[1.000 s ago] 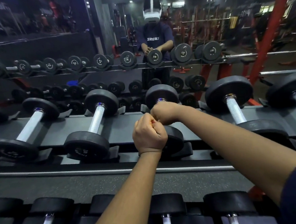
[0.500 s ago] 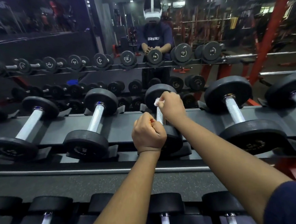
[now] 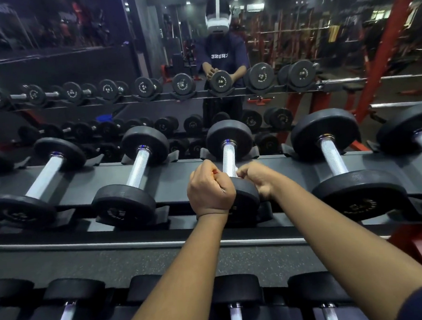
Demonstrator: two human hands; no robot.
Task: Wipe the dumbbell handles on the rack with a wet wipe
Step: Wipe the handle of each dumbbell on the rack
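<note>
1. Your left hand (image 3: 210, 187) is just left of frame centre, curled into a tight fist with nothing visible inside it.
2. The fist sits over the near head (image 3: 248, 202) of the middle dumbbell (image 3: 229, 139), touching or just beside the handle (image 3: 228, 160); you cannot tell which.
3. Your right hand (image 3: 256, 179) is just right of centre and motion-blurred, with its fingers curled at the near end of the handle.
4. A small white scrap at the right fingertips looks like the wipe (image 3: 237, 170); most of it is hidden.
5. The far half of the handle is bare and shiny, and runs up to the far head.
6. The middle dumbbell lies in its cradle on the rack (image 3: 181, 173), mid frame.
7. Neighbour dumbbells lie on the left (image 3: 138, 170) and right (image 3: 333, 156) of it, well apart from both hands.
8. The lower row (image 3: 235, 315) of dumbbells runs along the bottom edge, under your forearms.
9. The mirror (image 3: 73, 69) fills the top of the frame and reflects the rack and both hands at the dumbbell.
</note>
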